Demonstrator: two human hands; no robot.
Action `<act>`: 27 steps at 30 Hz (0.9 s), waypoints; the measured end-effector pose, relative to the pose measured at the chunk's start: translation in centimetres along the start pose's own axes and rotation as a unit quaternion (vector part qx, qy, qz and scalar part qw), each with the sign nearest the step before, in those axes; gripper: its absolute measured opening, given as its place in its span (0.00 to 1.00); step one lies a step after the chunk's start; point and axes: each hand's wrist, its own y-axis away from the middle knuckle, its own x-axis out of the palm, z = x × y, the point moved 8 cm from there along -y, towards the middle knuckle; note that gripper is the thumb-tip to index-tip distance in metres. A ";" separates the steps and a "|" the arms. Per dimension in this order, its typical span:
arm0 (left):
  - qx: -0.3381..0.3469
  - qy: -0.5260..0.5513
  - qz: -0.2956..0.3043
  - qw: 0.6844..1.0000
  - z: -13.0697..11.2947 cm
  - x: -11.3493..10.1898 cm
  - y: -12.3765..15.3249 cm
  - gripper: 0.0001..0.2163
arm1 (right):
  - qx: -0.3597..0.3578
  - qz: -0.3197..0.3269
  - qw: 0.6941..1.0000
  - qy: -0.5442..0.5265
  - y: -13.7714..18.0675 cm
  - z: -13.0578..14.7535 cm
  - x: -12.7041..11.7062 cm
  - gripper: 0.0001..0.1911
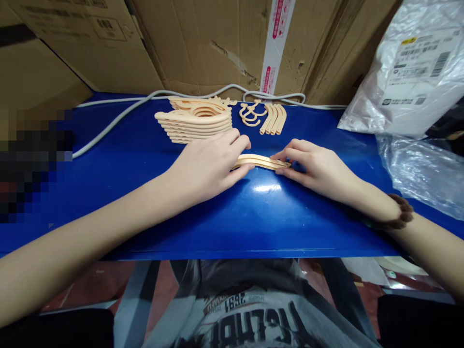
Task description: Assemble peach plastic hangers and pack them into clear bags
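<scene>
Both hands meet at a curved beige plastic hanger arm (pixel 261 161) with a slot along its side, held low over the blue table. My left hand (pixel 212 162) pinches its left end, and the palm hides that end. At the other end, the thumb and fingers of my right hand (pixel 314 166) close on the narrow tip. Beyond my left hand lies a stack of beige plastic hangers (pixel 195 126). To the right of the stack are several loose hanger hooks (pixel 251 114) and a row of several curved hanger arms (pixel 273 119).
A blue table (pixel 232 222) spans the view. Behind it stand cardboard boxes (pixel 217 43), with a white cable (pixel 119 125) running along their foot. A plastic mailing bag (pixel 409 72) sits at the back right, above clear plastic wrap (pixel 427 174).
</scene>
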 end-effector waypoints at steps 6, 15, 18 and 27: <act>0.003 0.003 -0.005 1.000 0.7 0.5 -0.4 0.13 | -0.006 -0.001 1.000 -0.001 0.0 0.1 0.0 0.18; -0.007 0.004 0.020 1.000 0.8 1.1 -0.6 0.13 | -0.009 0.002 1.000 -0.001 0.0 0.1 0.0 0.19; -0.003 -0.001 0.024 1.000 0.8 1.2 -0.6 0.12 | -0.013 0.008 1.000 -0.007 -0.1 0.1 0.0 0.19; 0.006 0.007 0.039 0.999 0.5 2.1 -0.7 0.11 | -0.012 0.031 0.999 0.002 -0.9 -0.3 -0.4 0.21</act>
